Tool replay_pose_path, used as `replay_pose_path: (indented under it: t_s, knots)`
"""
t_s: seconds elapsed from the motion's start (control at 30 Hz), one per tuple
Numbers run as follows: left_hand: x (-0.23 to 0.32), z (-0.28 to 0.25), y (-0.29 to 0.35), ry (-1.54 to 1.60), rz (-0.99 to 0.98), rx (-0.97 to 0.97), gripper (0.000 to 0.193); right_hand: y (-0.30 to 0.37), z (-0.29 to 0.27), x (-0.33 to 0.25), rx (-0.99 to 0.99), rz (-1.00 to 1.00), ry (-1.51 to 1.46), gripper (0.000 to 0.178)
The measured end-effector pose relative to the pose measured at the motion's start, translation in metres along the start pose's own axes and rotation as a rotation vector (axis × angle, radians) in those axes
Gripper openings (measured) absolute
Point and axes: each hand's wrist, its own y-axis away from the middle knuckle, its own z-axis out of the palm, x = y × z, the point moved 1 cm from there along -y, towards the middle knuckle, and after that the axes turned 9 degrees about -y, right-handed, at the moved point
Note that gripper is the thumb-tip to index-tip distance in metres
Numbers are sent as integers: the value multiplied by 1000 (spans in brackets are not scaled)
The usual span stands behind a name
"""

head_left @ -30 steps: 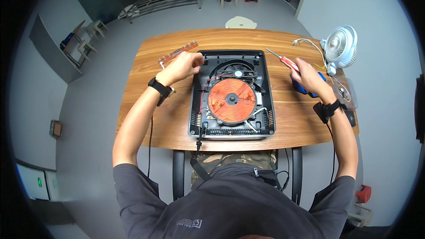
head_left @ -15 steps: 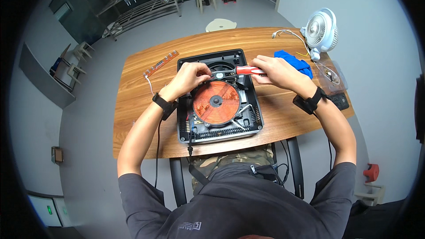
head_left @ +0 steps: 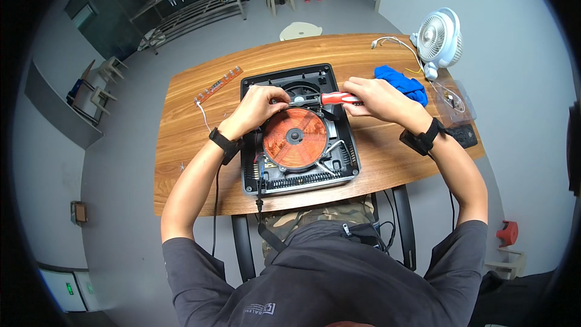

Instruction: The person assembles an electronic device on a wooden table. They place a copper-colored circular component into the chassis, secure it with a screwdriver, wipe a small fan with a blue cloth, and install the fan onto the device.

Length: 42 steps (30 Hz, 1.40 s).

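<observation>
An opened induction cooker (head_left: 247, 151) lies on the table in front of me, its round copper coil (head_left: 295, 148) exposed. Beyond the coil, part of a black cooling fan (head_left: 302, 89) shows. My right hand (head_left: 376, 98) is closed around the red-and-white handle of a screwdriver (head_left: 336, 98), held almost level with its shaft pointing left over the housing between fan and coil. At the shaft's far end my left hand (head_left: 264, 104) pinches its thumb and fingers together. What sits between those fingertips is too small to make out.
On the wooden table (head_left: 193, 127), a small circuit strip (head_left: 218, 85) with a white wire lies left. A blue cloth (head_left: 400, 83), a white fan (head_left: 437, 39) and a clear plastic tray (head_left: 463, 103) are at the right. A black cord (head_left: 260, 206) runs off the near edge.
The screwdriver handle and my right hand have shifted very slightly toward me. My left hand stays at the same spot by the shaft's end.
</observation>
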Motion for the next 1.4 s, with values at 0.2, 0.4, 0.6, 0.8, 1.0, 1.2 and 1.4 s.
replay_pose_path:
  t_s: [0.2, 0.4, 0.6, 0.8, 1.0, 1.2, 1.4]
  knots:
    - [-1, 4, 2, 72, -8, 9, 21, 0, 1, 3, -8, 8, 21, 30]
    - [0, 5, 1, 62, 21, 1, 20, 0, 3, 4, -10, 10, 3, 29]
    - [0, 7, 0, 48, 14, 3, 18, -1, 3, 4, -14, 15, 8, 30]
    - [5, 10, -5, -2, 54, 18, 15, 0, -1, 5, -34, 21, 7, 30]
    - [2, 14, -8, 15, 45, 15, 15, 2, 4, 11, -30, 15, -44, 32]
    - [4, 15, -14, -75, 85, 45, 16, -2, 4, 18, 69, 73, -213, 32]
    - [11, 24, -38, -87, 72, -13, 17, -11, -11, 16, 323, 175, -377, 32]
